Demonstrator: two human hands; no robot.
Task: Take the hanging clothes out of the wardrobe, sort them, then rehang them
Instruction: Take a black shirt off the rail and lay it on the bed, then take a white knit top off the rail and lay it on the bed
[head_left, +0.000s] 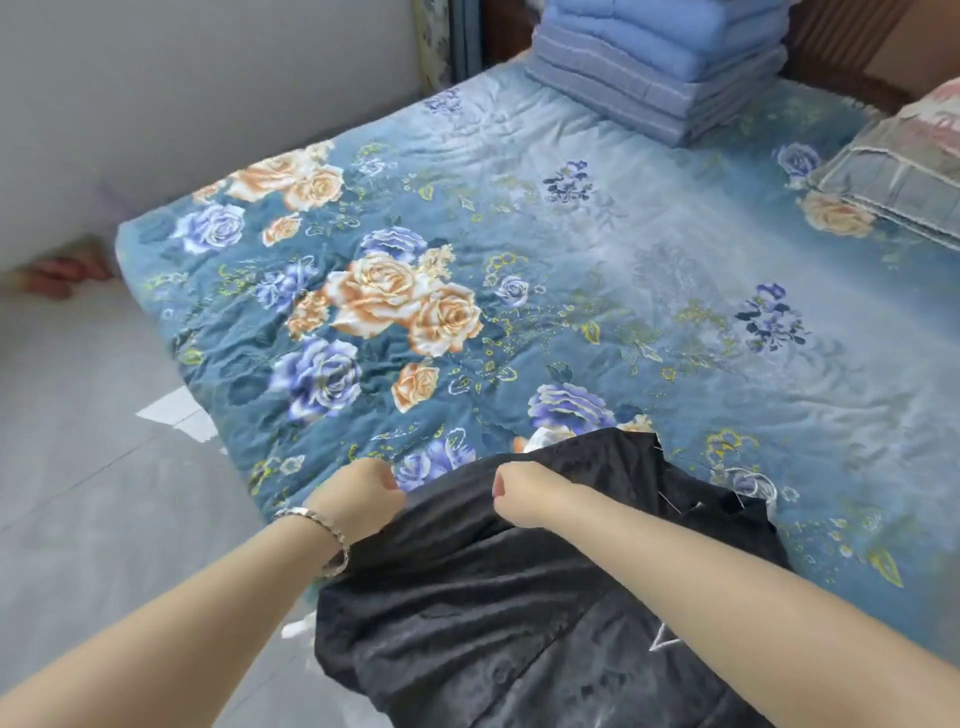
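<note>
1. Out of the wardrobe: black garment (498, 613), bottom centre of the frame, lying on the near edge of the bed (597, 218).
2. Grip, left hand (358, 501): clenched on the garment's top edge.
3. Grip, right hand (519, 493): same, fist bunched in the fabric.
4. Judging by this: early sorting stage. One piece in view, no hanger visible.
5. Left to do: remaining clothes, sorting, rehanging. Wardrobe not in frame.

bright, even daylight with soft shadows, a pale sheen washing the bedspread (571, 171) at right, wide-angle bending and slight blur at the edges.
</note>
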